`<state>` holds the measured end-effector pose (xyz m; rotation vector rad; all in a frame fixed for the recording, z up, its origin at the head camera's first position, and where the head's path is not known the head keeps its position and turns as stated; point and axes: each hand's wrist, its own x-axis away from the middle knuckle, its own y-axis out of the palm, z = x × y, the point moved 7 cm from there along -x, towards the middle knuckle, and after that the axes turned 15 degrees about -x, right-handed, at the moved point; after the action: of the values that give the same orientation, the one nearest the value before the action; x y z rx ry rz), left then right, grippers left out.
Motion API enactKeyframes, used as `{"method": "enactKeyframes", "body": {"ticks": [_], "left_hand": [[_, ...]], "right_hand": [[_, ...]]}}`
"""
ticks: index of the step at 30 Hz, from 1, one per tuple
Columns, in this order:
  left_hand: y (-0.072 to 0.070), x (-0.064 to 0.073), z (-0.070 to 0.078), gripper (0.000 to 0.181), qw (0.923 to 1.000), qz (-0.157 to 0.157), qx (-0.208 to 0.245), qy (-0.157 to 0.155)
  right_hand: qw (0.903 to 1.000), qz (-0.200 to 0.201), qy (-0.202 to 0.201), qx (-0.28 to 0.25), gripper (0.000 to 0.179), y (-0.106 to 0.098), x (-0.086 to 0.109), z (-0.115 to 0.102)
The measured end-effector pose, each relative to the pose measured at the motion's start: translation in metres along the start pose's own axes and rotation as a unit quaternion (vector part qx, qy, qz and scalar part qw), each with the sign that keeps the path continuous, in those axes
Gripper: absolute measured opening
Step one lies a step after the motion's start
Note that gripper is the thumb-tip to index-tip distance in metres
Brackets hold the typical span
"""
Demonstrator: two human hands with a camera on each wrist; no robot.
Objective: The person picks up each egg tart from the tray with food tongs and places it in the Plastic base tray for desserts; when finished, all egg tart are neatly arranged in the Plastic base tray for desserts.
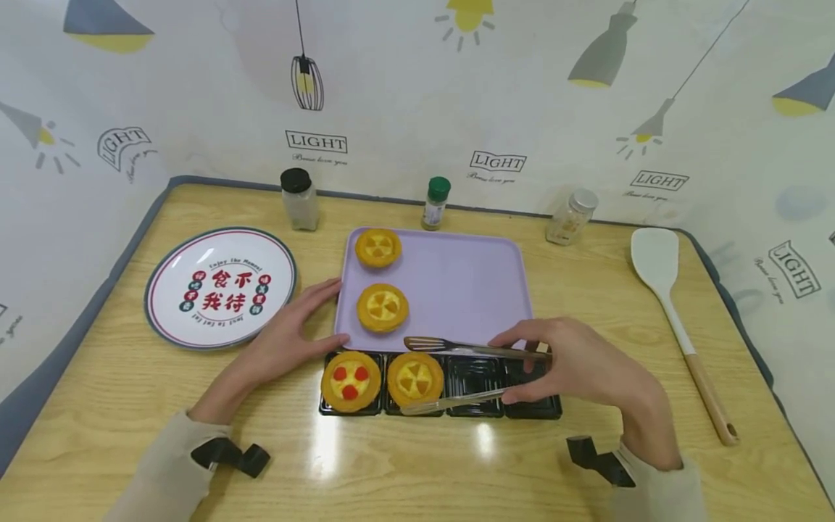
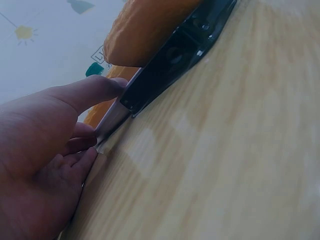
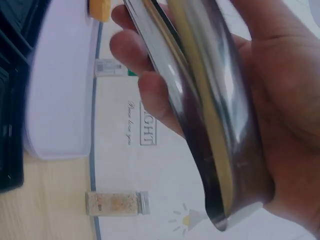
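Note:
My right hand (image 1: 580, 362) grips metal tongs (image 3: 225, 100). Their spread arms reach left over the black compartment tray (image 1: 475, 388), one either side of an egg tart with yellow wedges (image 1: 415, 378) in its second compartment. In the leftmost compartment sits a tart with three red pieces (image 1: 351, 381). My left hand (image 1: 287, 337) touches the left edge of the lilac tray (image 1: 457, 283), its thumb at the near corner beside the black tray. Two more wedge-topped tarts, one far (image 1: 378, 248) and one near (image 1: 382, 308), lie along the lilac tray's left side.
A white plate with red lettering (image 1: 222, 286) lies at left. Along the wall stand a black-capped jar (image 1: 300, 203), a green-capped bottle (image 1: 435, 206) and a silver-capped jar (image 1: 571, 217). A white spatula with a wooden handle (image 1: 678, 326) lies at right.

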<state>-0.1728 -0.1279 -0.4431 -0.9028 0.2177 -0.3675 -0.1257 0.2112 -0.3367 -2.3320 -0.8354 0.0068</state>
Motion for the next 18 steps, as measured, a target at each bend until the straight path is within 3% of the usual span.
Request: {"method": "enactKeyframes", "body": {"ticks": [4,9,13,18], "left_hand": [[-0.001,0.001,0.0,0.085,1.0,0.001,0.001,-0.001],[-0.002,0.0,0.001,0.085,1.0,0.004,0.002,0.002],[-0.002,-0.001,0.001,0.085,1.0,0.004,0.003,0.005],[-0.001,0.0,0.001,0.084,0.9999,0.002,0.011,0.006]], "right_hand": [[0.9988,0.006,0.007,-0.048,0.057,-0.005,0.004,0.001],[0.995,0.075,-0.035,-0.056,0.059,-0.01,-0.004,-0.009],[0.9869,0.144,-0.072,-0.007,0.061,-0.005,-0.019,-0.018],[0.9792,0.18,-0.08,0.048,0.064,0.009,-0.033,-0.019]]}}
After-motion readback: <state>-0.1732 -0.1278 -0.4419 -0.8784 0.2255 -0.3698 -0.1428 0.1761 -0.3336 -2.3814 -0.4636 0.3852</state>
